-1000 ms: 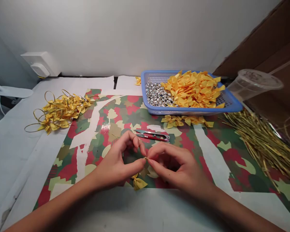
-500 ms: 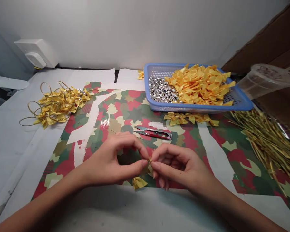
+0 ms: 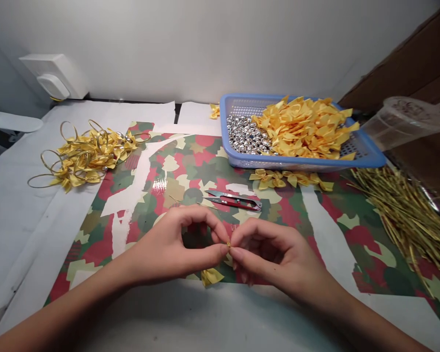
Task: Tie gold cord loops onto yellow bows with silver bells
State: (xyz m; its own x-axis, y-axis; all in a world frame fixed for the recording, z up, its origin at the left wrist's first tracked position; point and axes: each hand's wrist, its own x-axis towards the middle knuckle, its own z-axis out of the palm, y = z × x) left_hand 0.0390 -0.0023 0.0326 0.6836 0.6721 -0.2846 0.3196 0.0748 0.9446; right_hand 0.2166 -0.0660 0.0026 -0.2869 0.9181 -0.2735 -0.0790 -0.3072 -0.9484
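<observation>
My left hand [image 3: 190, 247] and my right hand [image 3: 275, 252] meet at the fingertips near the front edge of the patterned sheet. Between both pinches is a tiny bit of gold cord [image 3: 228, 243], mostly covered by the fingers. Just below my left thumb a yellow ribbon bow [image 3: 211, 276] shows in part; whether it is joined to the cord I cannot tell. Beyond the hands lies a pair of red-handled thread snips [image 3: 236, 201], its blades apart and pointing left.
A blue basket [image 3: 308, 164] holds silver bells [image 3: 247, 136] and yellow bows [image 3: 306, 127]. Several bows [image 3: 269, 178] lie before it. Gold cords [image 3: 399, 215] are bundled at right, near a clear plastic cup [image 3: 399, 122]. Bows with gold loops [image 3: 91, 154] are heaped at left.
Both hands stay pinched together in nearly the same spot. The left thumb and fingertips have shifted slightly right, closer to the right fingertips. The snips and basket have not been moved.
</observation>
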